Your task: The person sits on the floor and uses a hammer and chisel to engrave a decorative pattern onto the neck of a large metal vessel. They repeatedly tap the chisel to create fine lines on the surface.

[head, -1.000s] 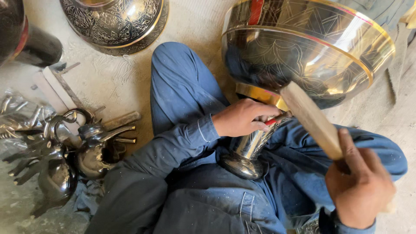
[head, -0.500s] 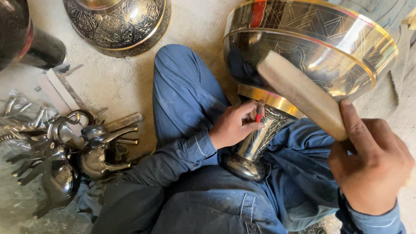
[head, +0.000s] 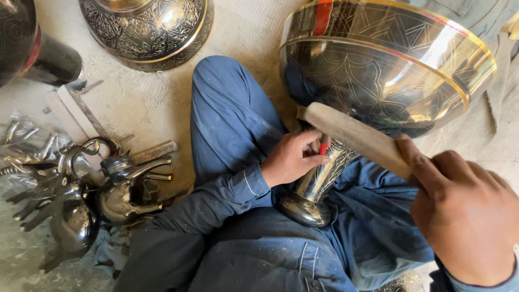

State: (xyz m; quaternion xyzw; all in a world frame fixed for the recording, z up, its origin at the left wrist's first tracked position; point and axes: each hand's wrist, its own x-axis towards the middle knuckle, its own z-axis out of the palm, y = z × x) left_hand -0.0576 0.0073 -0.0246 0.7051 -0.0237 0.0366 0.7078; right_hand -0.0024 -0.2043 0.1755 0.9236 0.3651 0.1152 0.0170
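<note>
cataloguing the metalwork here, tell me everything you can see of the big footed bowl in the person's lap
The footed bowl is large, shiny, dark metal, engraved with leaf and line patterns, with gold bands at the rim and a red patch near the top. It tilts on a slim engraved stem ending in a round foot, resting on blue trousers. The left hand holds a red-tipped tool at the stem; the right hand holds a wooden stick against the bowl's underside.

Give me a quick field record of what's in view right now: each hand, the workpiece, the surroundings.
left hand: grips a small red-tipped tool, tip against the goblet stem
right hand: holds a wooden mallet, its head close to the tool
workpiece: large engraved metal goblet, bowl tilted, foot resting on the lap
lap: blue trousers, person seated on the floor
floor left: dark metal teapots in a heap
top: engraved dark bowl
top left: dark vessel, partly out of frame
</note>
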